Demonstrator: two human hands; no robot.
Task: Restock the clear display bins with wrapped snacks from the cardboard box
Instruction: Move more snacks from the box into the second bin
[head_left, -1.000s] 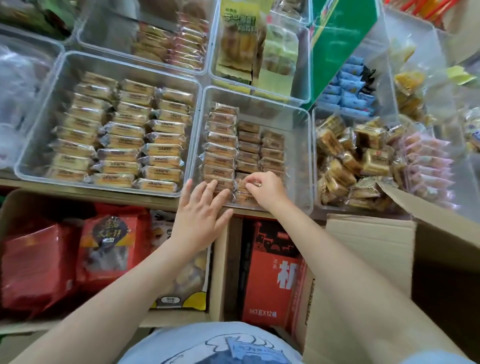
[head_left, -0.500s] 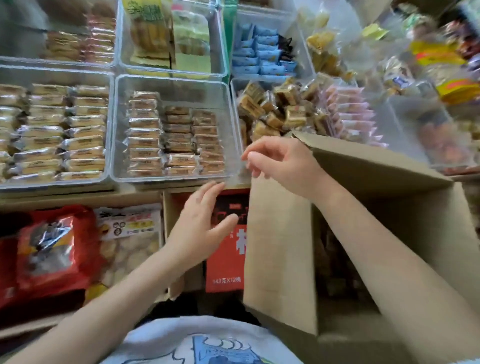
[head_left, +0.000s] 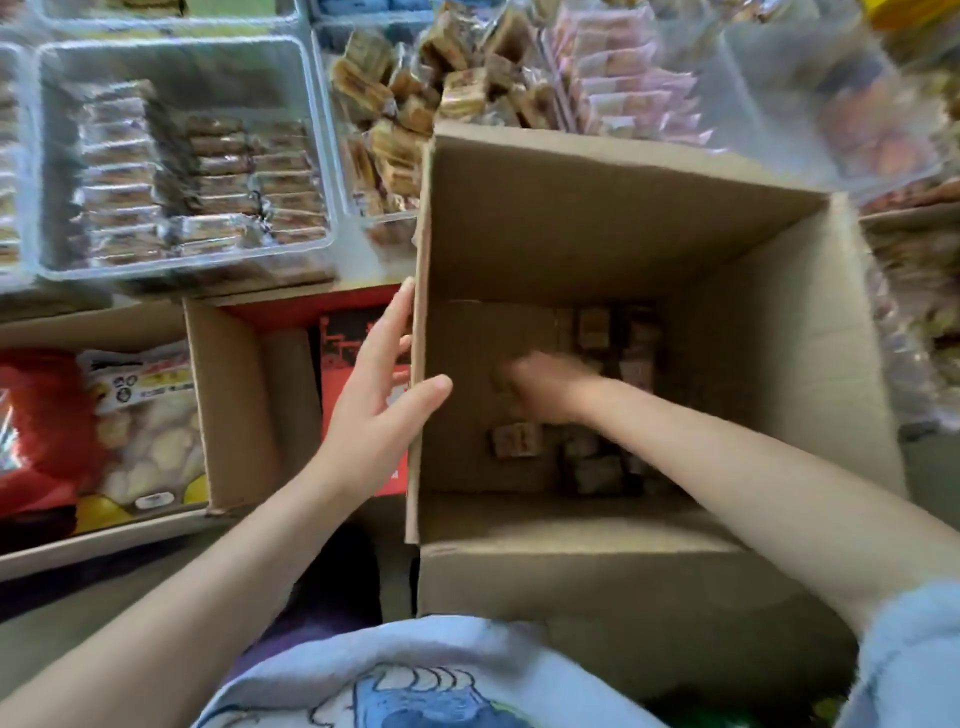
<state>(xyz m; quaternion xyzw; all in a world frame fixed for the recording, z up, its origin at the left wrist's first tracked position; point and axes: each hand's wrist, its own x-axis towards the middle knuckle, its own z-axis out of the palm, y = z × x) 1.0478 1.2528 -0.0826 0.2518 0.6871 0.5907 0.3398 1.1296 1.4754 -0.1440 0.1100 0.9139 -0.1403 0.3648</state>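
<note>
Nearest the camera, the left hand (head_left: 382, 402) now rests against the left wall of the cardboard box (head_left: 587, 234), fingers straight along the outside and thumb hooked over the edge, steadying it rather than hovering in front of the bins as it did a second ago. The right hand (head_left: 545, 387) has left the clear bin (head_left: 317, 156), where it was setting packets down, and is plunged deep into the box. It is blurred by motion, so I cannot tell whether its fingers have closed on anything. The wrapped snacks (head_left: 595, 327) lie scattered on the box floor around and beyond that hand, few in number, with bare cardboard showing. I judge this to be the start of another fetch: one load is placed and the next is being gathered, and the box looks close to running out.

To the left, a red carton (head_left: 358, 343) sits in a second open box with white lettering too smeared to read, and beside it a red-and-yellow bag (head_left: 140, 431) carries a label I cannot make out. Farther off, the clear bin holds tidy rows of brown packets with room left on its right side; their printing is illegible.
</note>
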